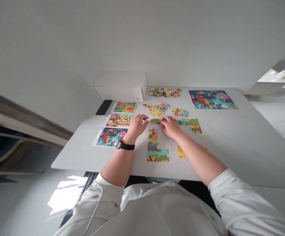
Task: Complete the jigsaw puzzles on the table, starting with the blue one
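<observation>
Our right hand (170,126) rests its fingertips on the green puzzle strip (189,121), perhaps to steady it; we cannot tell whether they pinch it. From there, our left hand (137,125) hovers at nine o'clock, thumb and fingers apart, seemingly empty, just beside the strip's end. Farther at nine lies the picture sheet (119,120), probably for easy viewing. At twelve, loose pieces (164,92) sit heaped, likely leaving us room.
</observation>
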The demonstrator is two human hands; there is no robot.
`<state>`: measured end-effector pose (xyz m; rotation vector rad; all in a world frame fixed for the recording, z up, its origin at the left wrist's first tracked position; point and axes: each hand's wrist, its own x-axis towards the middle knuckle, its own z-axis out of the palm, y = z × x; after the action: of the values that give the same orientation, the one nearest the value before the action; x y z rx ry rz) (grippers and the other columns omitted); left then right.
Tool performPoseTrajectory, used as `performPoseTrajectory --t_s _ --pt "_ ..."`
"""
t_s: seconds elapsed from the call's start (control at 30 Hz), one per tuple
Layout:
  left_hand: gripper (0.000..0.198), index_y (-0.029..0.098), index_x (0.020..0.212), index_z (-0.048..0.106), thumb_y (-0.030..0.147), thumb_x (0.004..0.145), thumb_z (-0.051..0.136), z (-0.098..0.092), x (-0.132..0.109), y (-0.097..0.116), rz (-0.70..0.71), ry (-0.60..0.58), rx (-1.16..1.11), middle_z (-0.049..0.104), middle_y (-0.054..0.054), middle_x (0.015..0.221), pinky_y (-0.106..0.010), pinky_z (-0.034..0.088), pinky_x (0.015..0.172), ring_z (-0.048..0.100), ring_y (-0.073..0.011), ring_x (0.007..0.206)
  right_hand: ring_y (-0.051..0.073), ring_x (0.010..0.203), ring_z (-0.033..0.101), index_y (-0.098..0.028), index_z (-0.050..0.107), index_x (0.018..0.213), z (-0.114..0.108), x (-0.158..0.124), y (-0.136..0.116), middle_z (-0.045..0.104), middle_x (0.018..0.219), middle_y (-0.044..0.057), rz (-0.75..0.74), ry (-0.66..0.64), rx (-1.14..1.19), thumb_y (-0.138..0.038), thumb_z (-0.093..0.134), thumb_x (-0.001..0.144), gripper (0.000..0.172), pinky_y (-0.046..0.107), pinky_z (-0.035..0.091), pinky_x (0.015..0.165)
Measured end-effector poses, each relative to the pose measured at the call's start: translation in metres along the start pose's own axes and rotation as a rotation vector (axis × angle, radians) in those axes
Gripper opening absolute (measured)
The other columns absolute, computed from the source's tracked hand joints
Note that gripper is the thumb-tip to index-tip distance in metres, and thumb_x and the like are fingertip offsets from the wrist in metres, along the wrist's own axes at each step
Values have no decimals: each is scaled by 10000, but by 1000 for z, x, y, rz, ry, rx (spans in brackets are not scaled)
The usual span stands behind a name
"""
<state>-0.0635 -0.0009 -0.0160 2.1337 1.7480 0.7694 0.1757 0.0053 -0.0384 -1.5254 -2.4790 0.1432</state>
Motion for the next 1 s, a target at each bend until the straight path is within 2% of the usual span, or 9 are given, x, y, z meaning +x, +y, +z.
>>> performPoseTrajectory --t_s 0.17,0.27,0.47,0.57,0.67,0.73,0.8,0.9,1.0 --pt "353 235 1114 728 456 850 806 -15 -7 -6 -87 -346 14 755 -12 935 -304 511 750 689 -193 806 319 1340 537 -281 714 1441 -1 0 0 617 1464 129 -4 6 18 -286 503 1078 420 472 414 1157" --pt "490 236 1139 716 490 752 877 -15 -9 -6 -9 -435 56 737 -14 957 -306 498 746 693 -210 840 317 1348 542 -280 713 1440 -2 -1 0 615 1473 128 -2 -5 17 -284 495 1082 419 473 419 1161" --pt "685 215 1223 666 503 664 939 -15 -15 -7 114 -482 121 704 -66 1108 -334 518 808 694 -241 914 290 1373 560 -266 672 1471 -13 -2 4 616 1496 118 -35 -27 81 -265 542 1064 427 459 429 1185" --pt "659 222 1197 658 495 670 945 -13 -18 -7 138 -476 152 688 -73 1129 -348 525 826 686 -253 933 268 1329 605 -251 688 1403 -37 -10 4 664 1429 109 -91 -67 164 -274 615 1037 373 430 452 1171" --pt "622 224 1158 662 495 677 948 -13 -19 -5 149 -482 168 681 -72 1122 -354 526 835 680 -259 948 260 1214 669 -225 726 1228 -67 -29 -8 718 1316 100 -127 -243 209 -322 694 1004 247 390 518 1068" --pt "603 218 1148 664 486 687 945 -14 -19 -2 152 -487 171 681 -69 1112 -349 521 830 679 -256 949 287 1178 683 -208 708 1216 -80 -46 -23 714 1304 117 -102 -361 174 -403 768 959 328 403 545 1013" --pt "588 207 1143 665 470 695 942 -14 -19 -1 150 -486 172 682 -69 1103 -341 515 818 677 -250 942 333 1238 658 -185 688 1241 -85 -62 -41 693 1305 154 -132 -426 87 -462 835 905 459 434 534 1044" --pt "580 192 1138 668 463 703 940 -13 -18 -2 152 -472 169 687 -74 1102 -332 509 804 673 -241 928 380 1246 647 -153 661 1277 -81 -77 -65 669 1299 193 -198 -496 -32 -496 915 820 625 468 544 1031" --pt "540 195 1107 678 468 715 929 -11 -17 -5 159 -451 160 699 -72 1083 -327 508 801 672 -236 922 388 1238 649 -125 633 1332 -72 -81 -79 656 1318 207 -245 -517 -80 -453 946 791 706 478 561 1012"
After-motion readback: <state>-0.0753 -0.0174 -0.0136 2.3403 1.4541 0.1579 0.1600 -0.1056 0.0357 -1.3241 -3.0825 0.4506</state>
